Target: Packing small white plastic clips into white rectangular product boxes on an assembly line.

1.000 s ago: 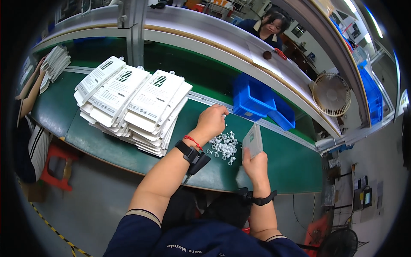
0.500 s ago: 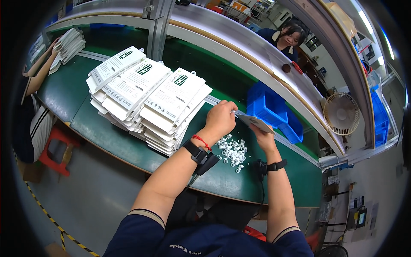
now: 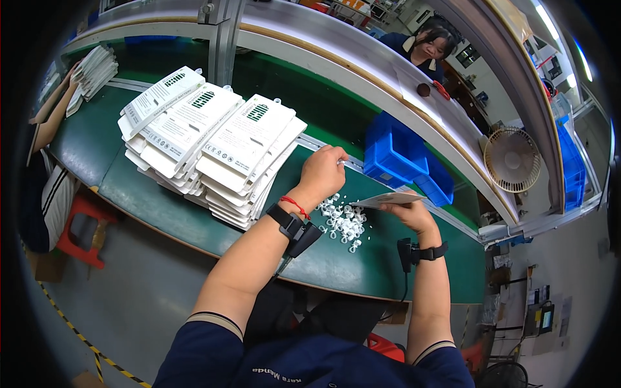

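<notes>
Over the green belt [image 3: 162, 194] (factory line), right hand [image 3: 414, 216] holds a flat pack [image 3: 388, 199], left hand [image 3: 321, 173] seemingly pinching something.

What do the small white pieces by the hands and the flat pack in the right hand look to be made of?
Small white pieces: likely moulded plastic, glossy, identical ring-like shapes. Flat pack in the right hand: apparently thin printed card, matte, staying flat; any plastic layer cannot be told.

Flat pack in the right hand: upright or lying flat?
Roughly flat: the pack shows edge-on, held level by the right hand above the white clips.
</notes>
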Demonstrator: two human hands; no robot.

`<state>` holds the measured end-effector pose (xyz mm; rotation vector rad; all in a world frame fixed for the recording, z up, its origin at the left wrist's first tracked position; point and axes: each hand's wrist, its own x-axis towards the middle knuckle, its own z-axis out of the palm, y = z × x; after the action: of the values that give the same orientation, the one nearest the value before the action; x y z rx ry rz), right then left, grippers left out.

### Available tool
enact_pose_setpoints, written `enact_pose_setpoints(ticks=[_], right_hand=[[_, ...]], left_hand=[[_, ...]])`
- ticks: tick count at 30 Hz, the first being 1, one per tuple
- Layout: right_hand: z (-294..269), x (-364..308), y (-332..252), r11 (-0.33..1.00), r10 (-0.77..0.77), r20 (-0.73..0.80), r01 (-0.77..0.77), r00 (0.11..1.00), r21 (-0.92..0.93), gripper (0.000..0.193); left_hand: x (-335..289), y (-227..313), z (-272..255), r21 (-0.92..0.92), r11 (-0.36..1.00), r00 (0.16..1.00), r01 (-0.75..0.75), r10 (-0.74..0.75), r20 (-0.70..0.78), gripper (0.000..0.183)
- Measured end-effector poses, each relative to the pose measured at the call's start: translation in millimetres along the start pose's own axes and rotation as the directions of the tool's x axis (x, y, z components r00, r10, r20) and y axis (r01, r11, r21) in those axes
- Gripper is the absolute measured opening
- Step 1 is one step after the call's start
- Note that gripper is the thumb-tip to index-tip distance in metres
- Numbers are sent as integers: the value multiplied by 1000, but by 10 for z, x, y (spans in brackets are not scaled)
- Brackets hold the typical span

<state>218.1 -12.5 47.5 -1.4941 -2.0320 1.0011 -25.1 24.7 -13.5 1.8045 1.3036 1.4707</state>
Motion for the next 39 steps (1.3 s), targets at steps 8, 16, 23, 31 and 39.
enact_pose_setpoints(ticks=[8,16,23,31,39], right_hand=[[177,206,105,986,32,-199,2,979,165,38],[220,428,97,931,45,-185,26,982,365,52],[228,417,115,861,193,-79,-130,978,491,48],[241,392,160,787,167,-26,-117,986,605,45],[275,391,118,932,123,-96,-81,988,353,52]], left_hand=[[3,9,49,5,1000,1000,5,-5,30,12],[-12,-9,52,53,998,996,31,-35,87,15],[-46,-64,98,102,993,985,58,-74,157,21],[-2,-55,59,102,983,900,150,-178,398,27],[2,-68,52,148,973,923,179,-218,316,21]])
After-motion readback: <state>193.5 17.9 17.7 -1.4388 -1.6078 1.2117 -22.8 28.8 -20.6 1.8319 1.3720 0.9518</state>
